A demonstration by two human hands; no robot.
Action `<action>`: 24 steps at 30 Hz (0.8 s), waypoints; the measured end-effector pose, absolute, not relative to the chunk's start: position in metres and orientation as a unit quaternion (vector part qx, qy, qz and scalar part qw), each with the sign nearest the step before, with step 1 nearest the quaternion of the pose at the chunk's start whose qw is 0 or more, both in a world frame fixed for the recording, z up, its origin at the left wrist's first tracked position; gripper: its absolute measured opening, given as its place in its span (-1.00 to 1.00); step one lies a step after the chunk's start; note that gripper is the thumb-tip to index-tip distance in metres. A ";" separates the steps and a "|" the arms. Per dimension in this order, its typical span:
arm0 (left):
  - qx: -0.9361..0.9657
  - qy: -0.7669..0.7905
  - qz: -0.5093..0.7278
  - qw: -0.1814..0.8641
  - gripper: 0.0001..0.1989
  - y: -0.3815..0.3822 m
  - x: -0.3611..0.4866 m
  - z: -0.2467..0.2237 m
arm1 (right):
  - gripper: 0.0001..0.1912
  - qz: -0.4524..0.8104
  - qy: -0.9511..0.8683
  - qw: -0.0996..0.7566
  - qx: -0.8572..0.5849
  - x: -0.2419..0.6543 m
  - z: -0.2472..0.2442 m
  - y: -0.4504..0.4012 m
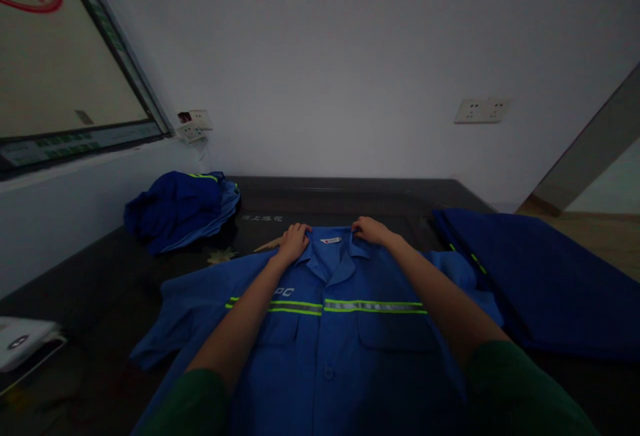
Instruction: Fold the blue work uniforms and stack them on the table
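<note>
A blue short-sleeved work shirt lies front side up on the dark table, its collar pointing away from me. Yellow-green and silver reflective stripes cross its chest, and a small white label shows inside the neck. My left hand pinches the left side of the collar. On the collar's other side, my right hand grips the cloth between thumb and fingers. The left sleeve lies spread out; the right one is rumpled and partly hidden behind my forearm.
Rumpled blue clothing is heaped at the back left. Folded dark blue garments lie on the right. A white device sits at the table's left edge. The table meets a wall with sockets.
</note>
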State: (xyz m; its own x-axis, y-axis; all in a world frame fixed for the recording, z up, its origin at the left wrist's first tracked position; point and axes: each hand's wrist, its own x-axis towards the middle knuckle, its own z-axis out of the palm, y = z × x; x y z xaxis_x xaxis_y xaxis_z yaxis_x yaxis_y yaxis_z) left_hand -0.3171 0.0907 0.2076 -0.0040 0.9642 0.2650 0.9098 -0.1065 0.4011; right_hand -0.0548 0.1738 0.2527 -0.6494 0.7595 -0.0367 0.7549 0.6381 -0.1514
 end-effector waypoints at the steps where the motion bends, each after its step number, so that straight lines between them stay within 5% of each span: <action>1: 0.706 0.666 0.237 0.043 -0.69 0.088 -0.317 0.210 | -0.73 0.068 -0.906 0.023 -0.417 -0.055 0.252 0.169; 9: 0.853 0.478 0.207 0.030 -0.70 0.060 -0.330 0.231 | -0.61 0.050 -0.965 0.109 -0.233 -0.037 0.250 0.137; 24: 0.811 0.538 0.221 0.060 -0.71 0.115 -0.301 0.223 | -0.78 0.031 -0.968 0.077 -0.238 -0.051 0.255 0.129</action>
